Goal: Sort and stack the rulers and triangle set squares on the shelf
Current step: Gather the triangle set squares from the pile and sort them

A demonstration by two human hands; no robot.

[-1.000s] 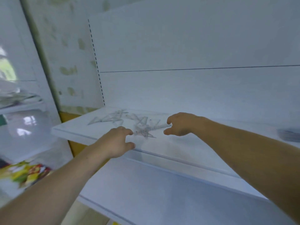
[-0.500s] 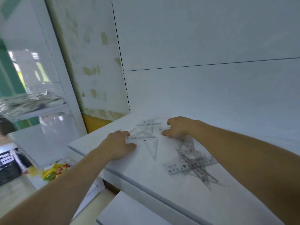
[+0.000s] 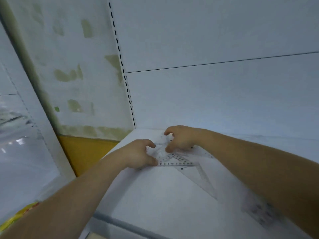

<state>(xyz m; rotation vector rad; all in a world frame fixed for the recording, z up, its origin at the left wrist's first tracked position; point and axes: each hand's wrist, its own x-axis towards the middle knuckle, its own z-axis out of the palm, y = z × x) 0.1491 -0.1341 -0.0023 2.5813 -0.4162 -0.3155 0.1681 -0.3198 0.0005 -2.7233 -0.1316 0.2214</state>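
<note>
Several clear plastic set squares and rulers lie overlapping on the white shelf (image 3: 155,195) near its back left corner. My left hand (image 3: 138,155) pinches the left corner of a clear set square (image 3: 176,163) with a printed scale, thumb at its front edge. Just behind it, my right hand (image 3: 181,138) has curled fingers and thumb round another clear set square (image 3: 160,144); its outline is faint and blurred. A long clear triangle (image 3: 205,181) reaches toward the front right. A blurred pile of rulers (image 3: 260,213) lies at the lower right, partly under my right forearm.
The shelf's white back panel (image 3: 207,100) and a slotted upright (image 3: 127,87) stand right behind the hands. The shelf's left edge drops off beside a yellow and patchy wall (image 3: 86,150). A neighbouring shelf unit (image 3: 25,152) stands at the left.
The view has closed in on the shelf corner. Both hands have come together over the set squares at the back, and the ruler pile has slid toward the lower right of the view.
</note>
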